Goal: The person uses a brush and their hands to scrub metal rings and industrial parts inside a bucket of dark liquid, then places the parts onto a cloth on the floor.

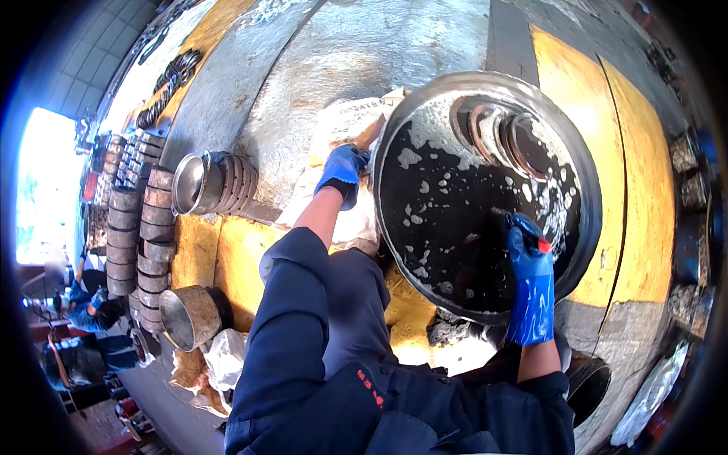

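A wide, round metal basin [590, 220] holds dark liquid with patches of pale foam. Several ring-shaped metal parts [523, 144] lie partly under the liquid at its far side. My right hand [528, 265], in a long blue glove, is over the right part of the basin, closed round a dark tool with a red end [544, 246]; its working end is lost against the liquid. My left hand [343, 173], in a blue glove, has its fingers curled beside the basin's left rim, at a whitish sack [345, 125]. What those fingers grip is hidden.
Stacked metal rings [121, 243] stand at the left. A metal pot [196, 184] lies tilted beside more rings, and a rusty cylinder [189, 317] sits nearer. Another person [91, 307] is at the far left. Yellow and grey plates [644, 152] cover the floor on the right.
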The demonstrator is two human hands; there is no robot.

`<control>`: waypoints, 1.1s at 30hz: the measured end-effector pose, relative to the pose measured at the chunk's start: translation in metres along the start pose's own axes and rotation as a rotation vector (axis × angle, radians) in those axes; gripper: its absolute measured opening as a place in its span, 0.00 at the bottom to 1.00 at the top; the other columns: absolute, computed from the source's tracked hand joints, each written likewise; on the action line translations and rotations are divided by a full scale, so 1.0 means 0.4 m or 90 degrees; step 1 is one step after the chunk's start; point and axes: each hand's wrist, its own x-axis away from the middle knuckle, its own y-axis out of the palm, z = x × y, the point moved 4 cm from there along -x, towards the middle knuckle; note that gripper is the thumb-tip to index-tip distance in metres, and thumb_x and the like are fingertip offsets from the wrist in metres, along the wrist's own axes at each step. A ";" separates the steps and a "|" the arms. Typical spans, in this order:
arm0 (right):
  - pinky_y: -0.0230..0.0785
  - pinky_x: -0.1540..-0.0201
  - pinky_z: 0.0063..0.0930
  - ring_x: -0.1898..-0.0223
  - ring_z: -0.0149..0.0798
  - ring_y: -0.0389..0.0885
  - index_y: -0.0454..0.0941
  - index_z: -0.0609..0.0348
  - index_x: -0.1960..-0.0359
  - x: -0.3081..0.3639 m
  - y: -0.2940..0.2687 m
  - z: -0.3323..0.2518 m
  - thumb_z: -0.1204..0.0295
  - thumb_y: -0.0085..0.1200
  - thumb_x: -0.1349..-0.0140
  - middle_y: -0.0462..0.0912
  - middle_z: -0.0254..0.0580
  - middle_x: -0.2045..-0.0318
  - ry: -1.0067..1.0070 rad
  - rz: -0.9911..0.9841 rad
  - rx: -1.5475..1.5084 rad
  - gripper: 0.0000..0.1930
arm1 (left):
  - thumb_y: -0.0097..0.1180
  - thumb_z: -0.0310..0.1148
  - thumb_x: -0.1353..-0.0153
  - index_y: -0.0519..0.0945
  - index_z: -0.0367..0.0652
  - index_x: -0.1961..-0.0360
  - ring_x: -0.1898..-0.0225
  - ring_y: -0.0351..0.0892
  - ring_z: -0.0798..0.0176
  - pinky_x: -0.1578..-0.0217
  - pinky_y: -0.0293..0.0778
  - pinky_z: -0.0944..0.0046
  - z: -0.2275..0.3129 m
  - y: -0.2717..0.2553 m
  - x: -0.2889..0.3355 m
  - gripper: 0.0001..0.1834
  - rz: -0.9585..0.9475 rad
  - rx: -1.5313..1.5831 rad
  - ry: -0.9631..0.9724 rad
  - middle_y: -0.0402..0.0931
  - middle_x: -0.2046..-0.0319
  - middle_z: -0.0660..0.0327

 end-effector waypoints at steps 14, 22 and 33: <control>0.76 0.44 0.41 0.47 0.49 0.85 0.86 0.43 0.50 -0.030 -0.070 0.036 0.51 0.59 0.36 0.88 0.47 0.53 0.237 -0.017 0.207 0.19 | 0.60 0.27 0.32 0.85 0.38 0.51 0.60 0.80 0.71 0.55 0.78 0.69 0.397 -0.026 0.265 0.10 -0.119 0.088 0.442 0.84 0.61 0.65; 0.77 0.45 0.45 0.48 0.53 0.84 0.82 0.38 0.44 -0.002 -0.073 -0.051 0.49 0.55 0.37 0.87 0.45 0.52 0.289 -0.058 0.274 0.22 | 0.67 0.42 0.41 0.85 0.38 0.55 0.54 0.84 0.45 0.53 0.78 0.54 0.459 0.361 0.502 0.20 -0.266 -0.403 0.453 0.84 0.58 0.46; 0.78 0.56 0.34 0.62 0.40 0.88 0.85 0.51 0.51 -0.037 -0.078 -0.014 0.57 0.58 0.33 0.89 0.44 0.63 0.163 0.021 0.090 0.16 | 0.61 0.40 0.30 0.85 0.41 0.49 0.58 0.84 0.70 0.58 0.77 0.68 0.426 0.280 0.487 0.15 -0.430 0.105 0.171 0.86 0.58 0.66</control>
